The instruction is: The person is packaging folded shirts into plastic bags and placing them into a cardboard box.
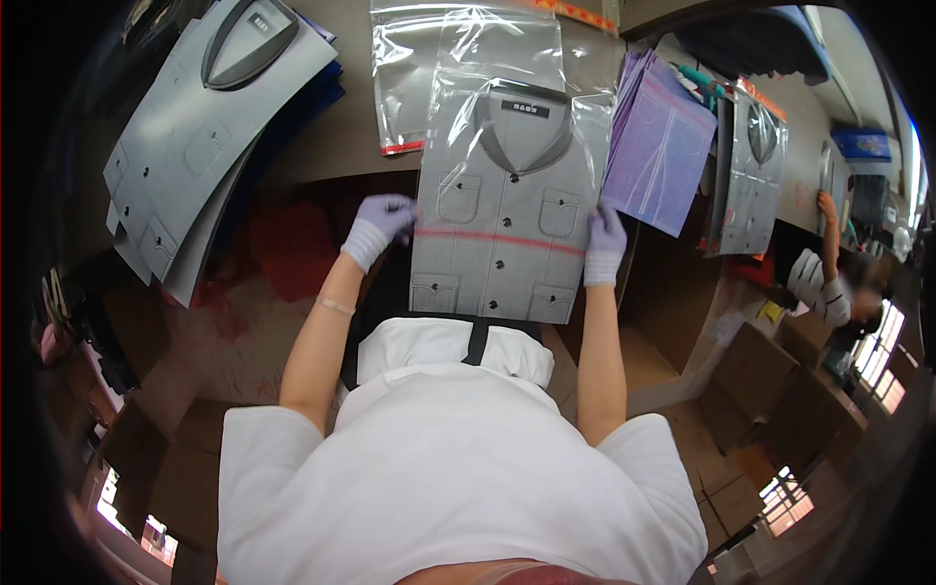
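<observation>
A flat grey shirt, stiff and card-like, with a dark collar, buttons and pockets, lies upright before me. Clear plastic bag film covers its upper part, and a red strip runs across it below the upper pockets. My left hand, in a pale purple and white glove, pinches the shirt's left edge near that strip. At the opposite edge, my gloved right hand grips with its fingers closed, partly hidden. Whether the fingers also hold the bag film cannot be made out.
More clear bags lie behind the shirt. A stack of similar grey shirts leans at far left. Purple packets and a bagged grey shirt are on the right. Cardboard boxes and another person's arm are farther right.
</observation>
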Tool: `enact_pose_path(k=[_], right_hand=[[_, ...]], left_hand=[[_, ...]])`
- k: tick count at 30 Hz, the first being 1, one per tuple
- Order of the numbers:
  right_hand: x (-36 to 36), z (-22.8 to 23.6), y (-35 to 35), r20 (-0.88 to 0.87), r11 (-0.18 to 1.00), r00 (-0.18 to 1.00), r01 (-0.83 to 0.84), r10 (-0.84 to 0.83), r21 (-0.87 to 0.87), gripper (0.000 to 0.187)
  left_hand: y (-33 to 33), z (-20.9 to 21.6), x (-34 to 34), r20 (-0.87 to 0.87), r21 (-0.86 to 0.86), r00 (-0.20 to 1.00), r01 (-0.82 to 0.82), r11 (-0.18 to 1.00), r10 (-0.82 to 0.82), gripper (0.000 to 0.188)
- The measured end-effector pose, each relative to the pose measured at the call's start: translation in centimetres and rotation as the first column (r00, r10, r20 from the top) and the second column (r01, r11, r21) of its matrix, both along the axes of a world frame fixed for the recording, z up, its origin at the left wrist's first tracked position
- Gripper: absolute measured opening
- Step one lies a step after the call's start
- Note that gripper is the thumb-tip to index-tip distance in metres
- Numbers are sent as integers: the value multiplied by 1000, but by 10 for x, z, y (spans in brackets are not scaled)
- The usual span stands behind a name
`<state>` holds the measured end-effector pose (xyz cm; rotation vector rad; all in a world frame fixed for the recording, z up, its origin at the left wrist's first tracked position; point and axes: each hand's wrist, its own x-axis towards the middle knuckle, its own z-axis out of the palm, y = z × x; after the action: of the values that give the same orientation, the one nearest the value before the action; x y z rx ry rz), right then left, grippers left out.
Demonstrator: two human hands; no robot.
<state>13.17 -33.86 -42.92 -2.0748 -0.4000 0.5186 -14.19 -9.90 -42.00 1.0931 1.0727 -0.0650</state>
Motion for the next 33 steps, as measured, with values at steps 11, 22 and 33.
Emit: enact_pose_path(k=[11, 22, 33], right_hand=[[-124, 23, -99, -851, 839, 522, 484, -50, 248, 16], [-63, 255, 83, 551, 746, 530, -594, 645, -303, 35], [0, -48, -17, -600, 983, 787, 182, -147, -2, 36]], left_hand=[[-43, 109, -47, 274, 119, 822, 486, 866, -499, 9], [-48, 129, -1, 337, 664, 481, 488, 567, -809, 10], [38, 10, 113, 152, 782, 875, 177, 597, -459, 13]])
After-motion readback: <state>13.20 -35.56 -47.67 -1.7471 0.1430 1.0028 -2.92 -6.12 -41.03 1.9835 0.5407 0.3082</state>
